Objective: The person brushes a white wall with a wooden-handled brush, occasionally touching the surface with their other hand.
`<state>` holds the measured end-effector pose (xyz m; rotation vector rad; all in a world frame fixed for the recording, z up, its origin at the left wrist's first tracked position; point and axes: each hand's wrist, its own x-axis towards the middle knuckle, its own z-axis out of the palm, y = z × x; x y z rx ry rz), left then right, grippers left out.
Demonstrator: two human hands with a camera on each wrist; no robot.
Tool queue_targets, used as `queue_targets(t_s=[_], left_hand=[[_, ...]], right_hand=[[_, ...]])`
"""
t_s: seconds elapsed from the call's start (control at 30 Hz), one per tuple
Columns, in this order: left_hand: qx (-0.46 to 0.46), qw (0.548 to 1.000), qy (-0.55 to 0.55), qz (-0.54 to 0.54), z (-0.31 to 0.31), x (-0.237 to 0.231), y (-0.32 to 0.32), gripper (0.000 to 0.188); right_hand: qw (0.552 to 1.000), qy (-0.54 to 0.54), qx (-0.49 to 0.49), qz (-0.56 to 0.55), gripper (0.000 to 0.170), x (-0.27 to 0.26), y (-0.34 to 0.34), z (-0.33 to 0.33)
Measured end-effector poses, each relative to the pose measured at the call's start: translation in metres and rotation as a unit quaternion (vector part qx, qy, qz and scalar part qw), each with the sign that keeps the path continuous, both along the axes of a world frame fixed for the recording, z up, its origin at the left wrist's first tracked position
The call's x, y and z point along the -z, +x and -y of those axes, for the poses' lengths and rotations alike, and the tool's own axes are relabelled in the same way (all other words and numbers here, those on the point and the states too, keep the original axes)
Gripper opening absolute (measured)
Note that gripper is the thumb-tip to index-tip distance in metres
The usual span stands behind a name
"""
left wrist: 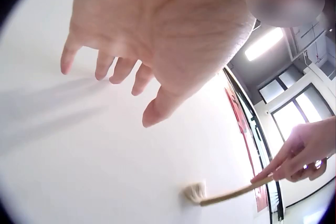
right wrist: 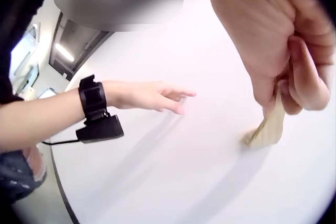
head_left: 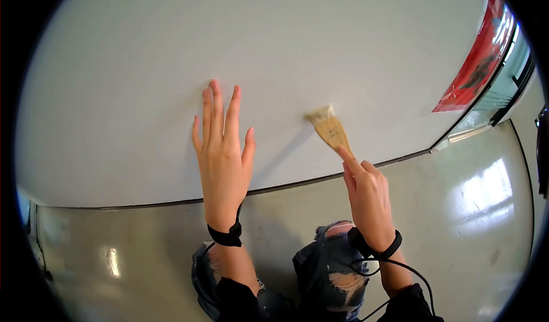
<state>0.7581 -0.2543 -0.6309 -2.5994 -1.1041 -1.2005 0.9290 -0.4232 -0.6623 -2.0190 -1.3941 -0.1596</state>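
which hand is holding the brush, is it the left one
No, the right hand grips the brush, while the left hand is outspread and holds nothing.

Right hand (head_left: pixel 370 199) grips wooden brush (head_left: pixel 331 132), pale bristles (head_left: pixel 321 114) against white wall (head_left: pixel 137 53); left hand (head_left: pixel 222 162) at wall too, fingers (head_left: pixel 232 116) extended; red poster (head_left: pixel 474 70) far right; ripped jeans (head_left: pixel 311 265), glossy floor (head_left: pixel 148 265) below.

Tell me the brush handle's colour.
The brush handle is tan with dark markings, best seen in the head view.
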Motion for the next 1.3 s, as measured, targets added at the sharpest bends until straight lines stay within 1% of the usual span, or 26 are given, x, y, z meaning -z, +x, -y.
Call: queue_targets(t_s=[0.07,0.17,0.23,0.27,0.33,0.37,0.47,0.5,0.57,0.6,0.67,0.7,0.8,0.83,0.9,0.93,0.97,1.0,1.07,1.13,1.2,1.27,1.3], left_hand=[[0.006,1.0,-0.005,-0.005,0.0,0.005,0.005,0.062],[0.006,1.0,0.0,-0.019,-0.003,0.015,0.012,0.064],[0.007,1.0,0.0,-0.029,-0.005,0.019,0.013,0.068],[0.022,1.0,-0.008,-0.011,-0.008,0.025,0.017,0.068],[0.052,0.998,-0.018,0.021,-0.011,0.029,0.02,0.068],[0.046,0.999,-0.024,0.016,-0.011,0.029,0.022,0.068],[0.036,0.999,-0.033,0.007,-0.007,0.03,0.025,0.068],[0.035,0.999,-0.03,0.008,-0.008,0.029,0.017,0.069],[0.033,0.999,-0.031,0.003,-0.009,0.028,0.016,0.069],[0.032,0.999,-0.035,-0.003,-0.007,0.03,0.022,0.069],[0.026,0.999,-0.037,-0.012,-0.006,0.029,0.02,0.07],[0.022,0.999,-0.036,-0.014,-0.004,0.028,0.02,0.07],[0.015,0.999,-0.025,-0.039,-0.005,0.026,0.017,0.069],[0.01,0.998,-0.025,-0.052,-0.004,0.027,0.016,0.069],[-0.003,0.998,-0.023,-0.065,-0.001,0.024,0.014,0.067],[-0.008,0.997,-0.022,-0.071,0.001,0.022,0.015,0.067],[-0.017,0.996,-0.014,-0.087,0.003,0.023,0.017,0.066],[-0.026,0.994,-0.008,-0.104,0.005,0.023,0.017,0.066],[-0.03,0.991,0.001,-0.13,0.01,0.022,0.017,0.065],[-0.021,0.989,0.004,-0.149,0.015,0.018,0.018,0.065],[-0.023,0.987,0.01,-0.158,0.015,0.017,0.015,0.066],[-0.037,0.987,0.014,-0.156,0.016,0.013,0.011,0.065],[-0.047,0.987,0.016,-0.15,0.015,0.012,0.011,0.064]], right_hand=[[0.999,-0.032,-0.031,-0.007,0.037,0.015,0.017,0.007],[0.996,0.001,-0.063,-0.058,0.034,0.021,0.039,0.022],[0.995,0.063,-0.022,-0.067,0.033,-0.006,0.04,0.031],[0.993,0.091,-0.001,-0.072,0.033,-0.018,0.041,0.035],[0.985,0.165,0.028,-0.051,0.036,-0.038,0.041,0.031],[0.977,0.203,0.043,-0.039,0.038,-0.044,0.044,0.029],[0.978,0.2,0.042,-0.024,0.041,-0.021,0.063,0.011],[0.98,0.192,0.031,-0.045,0.04,-0.013,0.058,0.01],[0.987,0.137,0.05,-0.065,0.037,0.008,0.056,0.018],[0.99,0.106,0.06,-0.077,0.036,0.022,0.063,0.024],[0.992,0.04,0.048,-0.113,0.032,0.06,0.073,0.027],[0.99,0.007,0.043,-0.131,0.03,0.07,0.076,0.032],[0.988,-0.023,0.078,-0.131,0.026,0.075,0.082,0.045],[0.983,-0.006,0.104,-0.152,0.026,0.056,0.08,0.051],[0.972,0.11,0.144,-0.15,0.03,0.035,0.088,0.057],[0.965,0.187,0.141,-0.117,0.034,0.022,0.094,0.055],[0.958,0.212,0.16,-0.111,0.035,0.003,0.098,0.055],[0.953,0.248,0.163,-0.062,0.038,-0.006,0.107,0.052],[0.948,0.268,0.17,-0.009,0.039,-0.016,0.12,0.044],[0.957,0.237,0.166,-0.036,0.04,0.001,0.129,0.046],[0.961,0.221,0.159,-0.05,0.038,0.033,0.137,0.044],[0.97,0.117,0.185,-0.101,0.035,0.063,0.133,0.055],[0.977,0.069,0.175,-0.104,0.035,0.082,0.139,0.06]])
